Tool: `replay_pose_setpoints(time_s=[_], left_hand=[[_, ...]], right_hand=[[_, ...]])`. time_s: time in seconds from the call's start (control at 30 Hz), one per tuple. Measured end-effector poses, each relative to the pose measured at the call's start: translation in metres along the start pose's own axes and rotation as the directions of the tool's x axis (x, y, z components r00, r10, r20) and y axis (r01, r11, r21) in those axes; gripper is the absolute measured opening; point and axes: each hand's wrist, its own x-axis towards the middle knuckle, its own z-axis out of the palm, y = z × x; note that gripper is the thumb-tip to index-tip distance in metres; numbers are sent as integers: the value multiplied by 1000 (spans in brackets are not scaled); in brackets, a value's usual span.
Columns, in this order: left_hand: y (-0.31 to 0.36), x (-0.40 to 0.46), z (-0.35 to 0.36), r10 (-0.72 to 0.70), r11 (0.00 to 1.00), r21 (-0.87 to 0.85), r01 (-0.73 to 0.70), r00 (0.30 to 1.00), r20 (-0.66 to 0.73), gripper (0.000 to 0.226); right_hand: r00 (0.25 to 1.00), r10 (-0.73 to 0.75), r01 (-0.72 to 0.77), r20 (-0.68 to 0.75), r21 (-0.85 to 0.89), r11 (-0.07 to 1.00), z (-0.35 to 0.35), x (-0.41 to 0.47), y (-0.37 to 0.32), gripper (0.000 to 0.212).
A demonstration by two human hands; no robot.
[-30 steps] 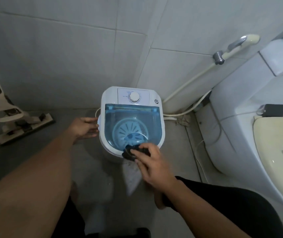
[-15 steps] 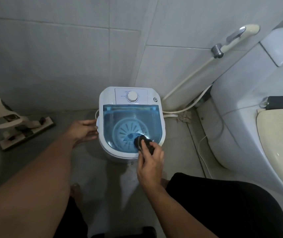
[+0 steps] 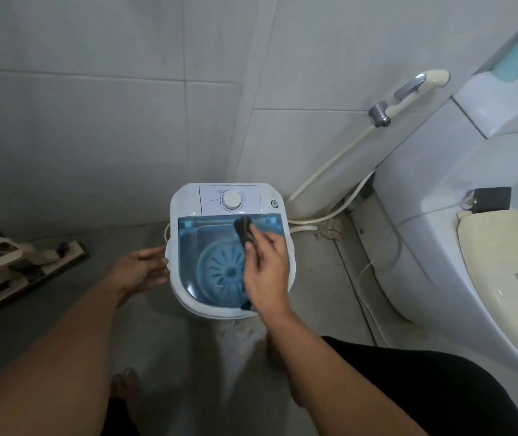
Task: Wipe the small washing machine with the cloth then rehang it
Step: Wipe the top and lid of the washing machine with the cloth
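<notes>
The small white washing machine [image 3: 188, 196] stands on the floor in the wall corner, with a clear blue lid [image 3: 207, 247] and a round white dial [image 3: 231, 200] at its back. My right hand [image 3: 267, 272] lies over the lid and presses a dark cloth [image 3: 245, 229] against its far part, near the hinge. The cloth sticks out past my fingertips. A dark bit of it also shows under my wrist at the lid's near edge. My left hand [image 3: 142, 270] rests flat against the machine's left side, fingers apart, holding nothing.
A toilet [image 3: 471, 247] with a cream lid fills the right side. A bidet sprayer [image 3: 408, 92] hangs on the wall with its hose running down behind the machine. A floor mop head [image 3: 28, 272] lies at left. My legs and foot are below.
My right hand has slid the cloth from the lid's near edge up across the lid to its far part. My left hand stays on the machine's left side.
</notes>
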Motion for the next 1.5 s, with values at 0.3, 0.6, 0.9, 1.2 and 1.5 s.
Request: replay_pose_setpoints(time_s=[0.3, 0.6, 0.9, 1.2, 1.5], left_hand=[[-2, 4, 2, -12, 1000, -16, 12, 1000, 3, 40], [-3, 7, 10, 26, 1000, 5, -27, 999, 22, 38], [-3, 2, 17, 81, 997, 6, -81, 997, -6, 41], [-4, -2, 20, 85, 996, -33, -86, 996, -27, 33], [-2, -4, 18, 94, 995, -26, -96, 994, -57, 30]], right_hand=[[989, 143, -121, 35, -359, 926, -32, 86, 67, 37], [998, 10, -37, -56, -518, 855, -2, 145, 44, 35], [993, 106, -71, 43, -489, 869, 21, 167, 25, 33], [899, -85, 349, 430, -587, 730, 77, 169, -42, 35], [805, -192, 542, 561, -567, 620, 109, 125, -65, 48]])
